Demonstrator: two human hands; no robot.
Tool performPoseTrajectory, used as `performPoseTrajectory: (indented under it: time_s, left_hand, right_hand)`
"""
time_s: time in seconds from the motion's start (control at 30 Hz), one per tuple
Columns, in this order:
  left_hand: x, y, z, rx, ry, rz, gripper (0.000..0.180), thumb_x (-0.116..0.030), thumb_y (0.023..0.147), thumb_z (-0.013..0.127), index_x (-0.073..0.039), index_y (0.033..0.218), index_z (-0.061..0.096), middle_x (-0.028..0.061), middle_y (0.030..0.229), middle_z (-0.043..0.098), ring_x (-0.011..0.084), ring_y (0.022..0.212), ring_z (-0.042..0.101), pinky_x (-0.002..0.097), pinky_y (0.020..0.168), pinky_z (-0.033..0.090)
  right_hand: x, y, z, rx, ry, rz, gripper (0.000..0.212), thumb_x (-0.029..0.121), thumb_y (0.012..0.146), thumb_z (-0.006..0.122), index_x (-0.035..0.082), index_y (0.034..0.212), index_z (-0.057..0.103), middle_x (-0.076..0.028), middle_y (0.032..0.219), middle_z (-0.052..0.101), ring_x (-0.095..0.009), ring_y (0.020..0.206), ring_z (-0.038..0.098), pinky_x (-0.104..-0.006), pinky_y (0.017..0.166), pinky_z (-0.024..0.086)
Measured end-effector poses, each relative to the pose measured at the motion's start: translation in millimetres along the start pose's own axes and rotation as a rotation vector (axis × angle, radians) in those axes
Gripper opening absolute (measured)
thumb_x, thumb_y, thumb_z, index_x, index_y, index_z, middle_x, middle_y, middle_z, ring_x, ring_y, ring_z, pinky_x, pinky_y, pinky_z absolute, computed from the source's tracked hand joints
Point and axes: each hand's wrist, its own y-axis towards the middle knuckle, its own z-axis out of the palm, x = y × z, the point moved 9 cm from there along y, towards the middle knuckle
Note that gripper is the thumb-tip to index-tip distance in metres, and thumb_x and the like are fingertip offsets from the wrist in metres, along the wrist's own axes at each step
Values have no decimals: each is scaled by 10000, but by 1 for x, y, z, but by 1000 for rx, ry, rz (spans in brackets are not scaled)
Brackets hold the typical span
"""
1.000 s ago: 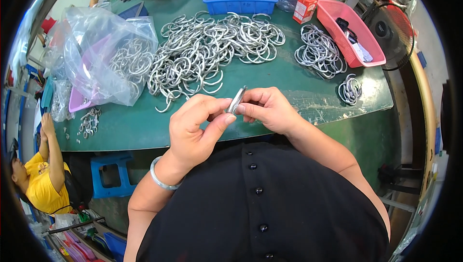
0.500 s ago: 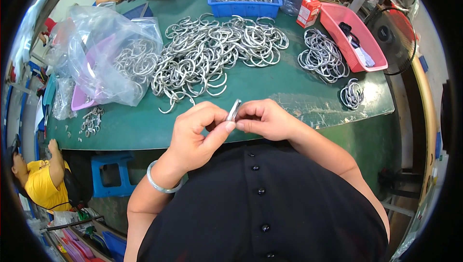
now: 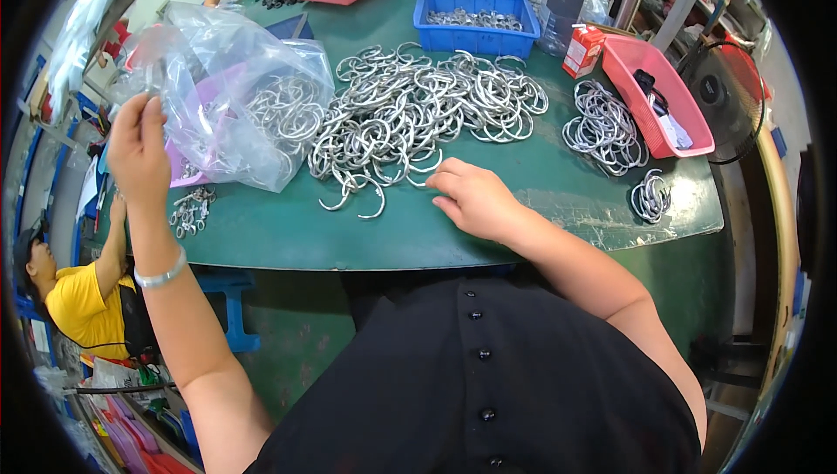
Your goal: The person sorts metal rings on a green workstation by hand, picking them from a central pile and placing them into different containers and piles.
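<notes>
My left hand is raised at the left, beside a clear plastic bag with metal rings in it. Its fingers are pinched together, and what they hold, if anything, is too blurred to make out. A large pile of silvery C-shaped metal rings lies loose on the green table. At the pile's near edge, my right hand has its fingers curled down onto the end of one metal ring. The fingertips partly hide that contact.
Smaller ring heaps lie at the right, next to a pink basket. A blue bin of small metal parts and a red carton stand farther back. Small metal pieces lie near the bag. A person in yellow is at the left.
My hands were together in front of my body, pinching a small metal piece. The left has swung left and up to the bag; the right has moved forward to the ring pile.
</notes>
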Motion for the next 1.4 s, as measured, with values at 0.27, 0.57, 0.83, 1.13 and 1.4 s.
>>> performPoseTrajectory:
  time_s: [0.27, 0.57, 0.83, 1.13, 1.4]
  left_hand:
    - [43, -8, 53, 221, 202, -85, 253, -101, 801, 556, 9, 1029, 546, 135, 877, 584, 168, 683, 567, 269, 636, 452]
    - [-51, -68, 11, 107, 92, 47, 197, -21, 773, 566, 6, 967, 579, 113, 947, 566, 158, 748, 544, 245, 646, 444]
    - [-70, -154, 48, 279, -207, -210, 136, -15, 792, 541, 11, 917, 586, 102, 904, 558, 152, 793, 533, 225, 670, 426]
    - [-104, -215, 130, 673, -712, -553, 165, -36, 810, 527, 13, 958, 583, 37, 867, 557, 86, 729, 521, 206, 643, 421]
    - [-141, -228, 192, 698, -1271, -1056, 266, -163, 878, 484, 8, 1075, 538, 39, 857, 598, 106, 717, 552, 229, 651, 445]
  right_hand:
    - [-2, 17, 32, 107, -246, -19, 150, 124, 712, 582, 32, 816, 526, -107, 810, 535, -279, 813, 546, -377, 689, 459]
    - [-18, 8, -4, 278, -178, -96, 81, 137, 723, 613, 72, 771, 609, -66, 758, 528, -260, 732, 541, -353, 646, 438]
    - [-23, 13, 12, 414, 223, -130, 105, 98, 749, 597, 37, 833, 591, -60, 763, 529, -227, 738, 531, -307, 665, 425]
    - [-17, -21, 0, 131, 1353, 268, 142, 148, 866, 500, 37, 944, 540, -101, 1018, 573, -153, 748, 595, -270, 627, 475]
    - [-8, -45, 8, -185, 1637, 274, 130, 112, 832, 554, 41, 914, 624, -58, 1146, 477, -98, 772, 504, -237, 652, 412]
